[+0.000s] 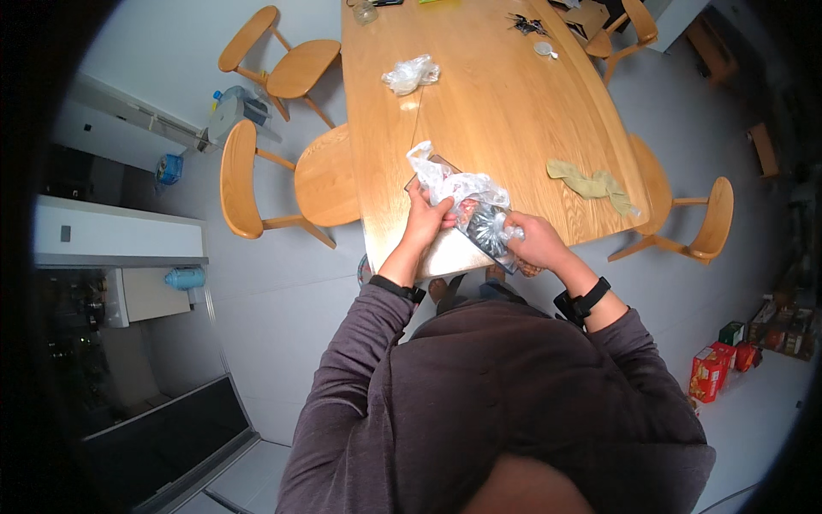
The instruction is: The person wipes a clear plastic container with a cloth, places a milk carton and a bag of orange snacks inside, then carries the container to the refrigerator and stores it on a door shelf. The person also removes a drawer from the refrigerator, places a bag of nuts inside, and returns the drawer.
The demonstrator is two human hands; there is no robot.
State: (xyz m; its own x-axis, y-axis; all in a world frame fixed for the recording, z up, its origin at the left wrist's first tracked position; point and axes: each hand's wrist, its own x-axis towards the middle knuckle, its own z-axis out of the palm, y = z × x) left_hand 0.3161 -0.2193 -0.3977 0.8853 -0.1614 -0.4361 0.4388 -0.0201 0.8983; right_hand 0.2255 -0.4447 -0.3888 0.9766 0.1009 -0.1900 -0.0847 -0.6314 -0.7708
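At the table's near end, a thin white plastic bag (459, 183) lies bunched over a flat, dark-edged tray or box (444, 162). My left hand (425, 215) grips the bag's left side, its thumb on the plastic. A clear plastic bag with dark contents (487, 230) sits on the nearer part of the tray. Its gathered neck is pinched in my right hand (532, 239). Something reddish shows through the plastic between my hands, too covered to name. Brown, textured pieces show below my right hand, partly hidden by it.
A crumpled clear plastic bag (412, 74) lies farther up the wooden table (475, 109). An olive cloth (589, 185) rests near the right edge. Black small items (528, 24) and a small white round object (544, 49) lie at the far right. Wooden chairs (321, 173) flank both sides.
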